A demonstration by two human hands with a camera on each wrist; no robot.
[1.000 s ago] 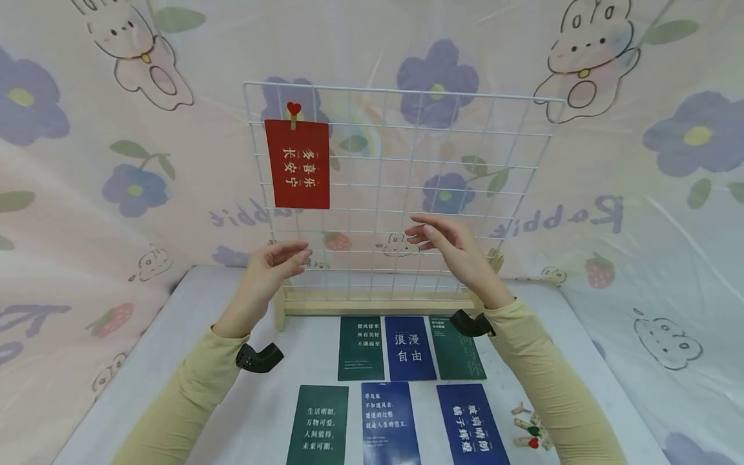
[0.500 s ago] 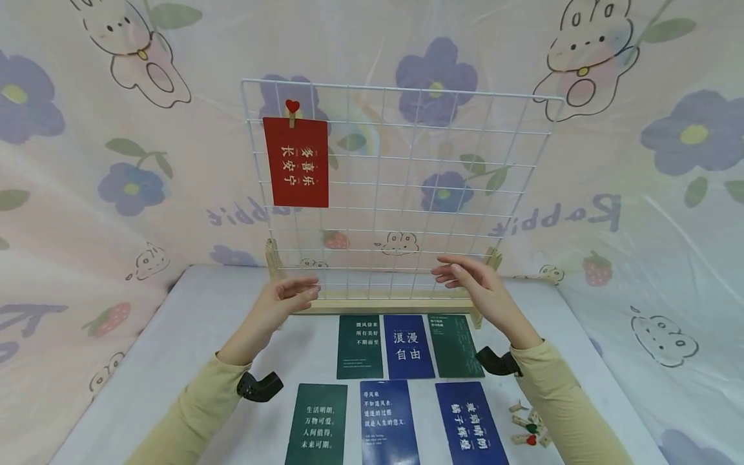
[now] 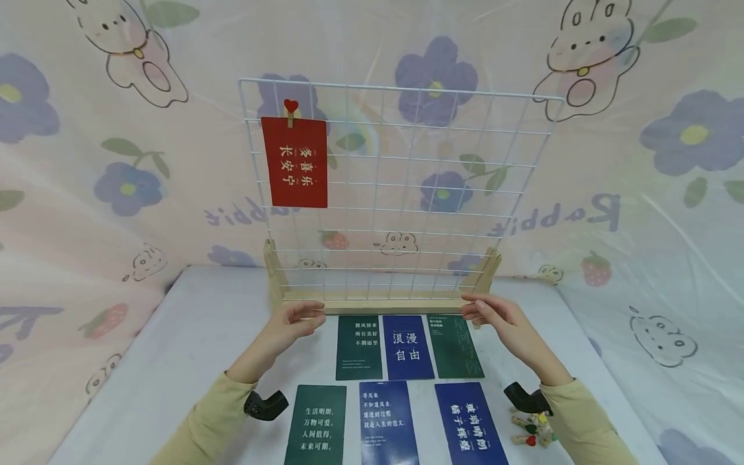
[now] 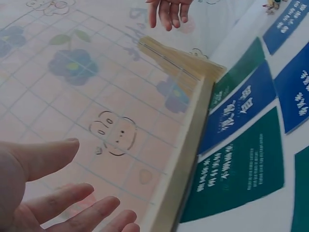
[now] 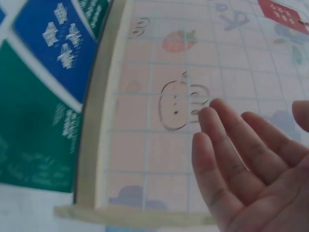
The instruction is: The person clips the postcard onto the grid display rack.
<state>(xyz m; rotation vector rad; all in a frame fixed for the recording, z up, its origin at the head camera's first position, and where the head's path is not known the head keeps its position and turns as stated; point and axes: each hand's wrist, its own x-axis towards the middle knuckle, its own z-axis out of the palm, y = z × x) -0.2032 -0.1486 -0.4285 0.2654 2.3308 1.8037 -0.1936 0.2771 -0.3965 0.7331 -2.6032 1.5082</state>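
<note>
Flowered cloth [image 3: 360,39] backs the white table [image 3: 192,349]; left hand [image 3: 285,332] and right hand [image 3: 511,328], fingers [image 4: 67,198] apart.

The left sleeve [image 3: 212,416] and right sleeve [image 3: 589,420] are pale yellow and a bit wrinkly. The left wrist camera [image 3: 266,407] is black and bent, and the right wrist camera [image 3: 525,398] matches.

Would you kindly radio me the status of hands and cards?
Left hand, right hand: nothing in grip. Red card clipped to wire grid. Right wrist camera partly hides clips in head view.
</note>
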